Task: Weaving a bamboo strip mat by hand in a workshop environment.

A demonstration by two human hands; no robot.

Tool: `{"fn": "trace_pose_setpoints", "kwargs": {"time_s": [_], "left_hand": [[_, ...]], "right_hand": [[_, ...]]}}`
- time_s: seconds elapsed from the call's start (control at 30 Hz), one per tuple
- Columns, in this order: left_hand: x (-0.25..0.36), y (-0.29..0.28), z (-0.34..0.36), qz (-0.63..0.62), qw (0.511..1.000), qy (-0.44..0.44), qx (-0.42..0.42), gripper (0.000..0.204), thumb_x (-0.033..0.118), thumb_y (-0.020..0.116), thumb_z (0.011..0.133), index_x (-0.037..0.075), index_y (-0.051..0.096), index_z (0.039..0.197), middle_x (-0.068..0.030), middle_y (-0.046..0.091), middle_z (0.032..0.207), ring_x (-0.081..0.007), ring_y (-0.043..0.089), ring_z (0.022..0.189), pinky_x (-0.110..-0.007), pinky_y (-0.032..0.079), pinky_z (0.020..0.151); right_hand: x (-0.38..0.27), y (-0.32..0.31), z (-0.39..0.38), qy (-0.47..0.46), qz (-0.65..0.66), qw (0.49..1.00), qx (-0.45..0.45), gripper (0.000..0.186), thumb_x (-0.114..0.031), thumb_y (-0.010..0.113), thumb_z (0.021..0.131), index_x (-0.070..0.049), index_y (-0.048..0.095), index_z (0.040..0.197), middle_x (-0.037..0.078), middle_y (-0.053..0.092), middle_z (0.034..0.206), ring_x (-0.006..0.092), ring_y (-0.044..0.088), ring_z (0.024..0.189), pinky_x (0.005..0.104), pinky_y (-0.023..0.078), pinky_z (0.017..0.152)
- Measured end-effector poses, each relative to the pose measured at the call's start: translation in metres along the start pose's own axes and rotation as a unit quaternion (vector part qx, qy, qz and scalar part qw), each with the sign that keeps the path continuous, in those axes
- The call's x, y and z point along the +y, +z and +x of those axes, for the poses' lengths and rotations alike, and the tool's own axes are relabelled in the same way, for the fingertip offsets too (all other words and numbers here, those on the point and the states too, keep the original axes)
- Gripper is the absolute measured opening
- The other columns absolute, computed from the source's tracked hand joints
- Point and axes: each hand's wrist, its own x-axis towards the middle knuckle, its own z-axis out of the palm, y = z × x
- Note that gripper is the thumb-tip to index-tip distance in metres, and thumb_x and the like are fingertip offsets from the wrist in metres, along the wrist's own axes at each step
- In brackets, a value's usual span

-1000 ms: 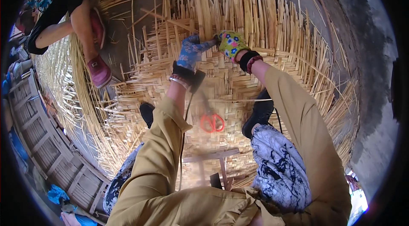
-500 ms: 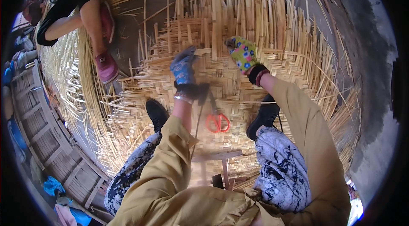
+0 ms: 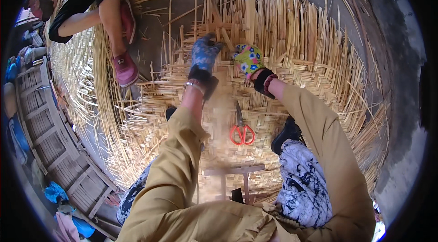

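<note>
We are at the weaving itself, by the look of it: both hands are at the far part of the woven mat, where finished weave gives way to loose upright strips. The left hand, in a blue patterned glove, has its fingers partly bent beside a slanting strip — we cannot tell whether they grip it or only touch it. The right hand, in a green flowered glove, has its fingers curled in near the lower end of that same strip; what, if anything, they pinch is hidden from us. The mat lies on the floor under the work, reaching back between our feet, and the red-handled scissors rest on it, well apart from both hands.

To our eye, the next move calls for sorting which uprights go over and which under, then bringing the cross strip down snug against the finished rows. We would take care not to snap or split a strip while bending it — and we judge that the scissors can wait, since no trimming seems called for yet
</note>
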Motion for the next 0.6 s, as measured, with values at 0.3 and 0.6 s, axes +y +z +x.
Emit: {"fn": "trace_pose_setpoints", "kwargs": {"time_s": [0.3, 0.6], "left_hand": [[0.025, 0.019, -0.034, 0.108, 0.993, 0.039, -0.019, 0.049, 0.001, 0.057, 0.076, 0.003, 0.043, 0.124, -0.0217, 0.058, 0.101, -0.031, 0.058, 0.092, -0.035, 0.047, 0.077], [0.018, 0.022, 0.009, -0.087, 0.987, -0.106, -0.081, 0.048, 0.003, 0.066, 0.071, -0.003, 0.049, 0.116, -0.0138, 0.064, 0.091, -0.0169, 0.061, 0.077, -0.028, 0.047, 0.071]], "right_hand": [[0.008, 0.003, 0.0, 0.064, 0.261, 0.963, 0.032, 0.026, -0.017, 0.056, 0.077, -0.002, 0.057, 0.099, 0.01, 0.06, 0.092, 0.0215, 0.057, 0.082, 0.0303, 0.044, 0.072], [-0.014, -0.02, -0.014, 0.043, 0.147, 0.985, 0.076, 0.024, -0.017, 0.053, 0.079, -0.001, 0.058, 0.097, 0.012, 0.06, 0.095, 0.0237, 0.057, 0.084, 0.0323, 0.045, 0.075]]}}
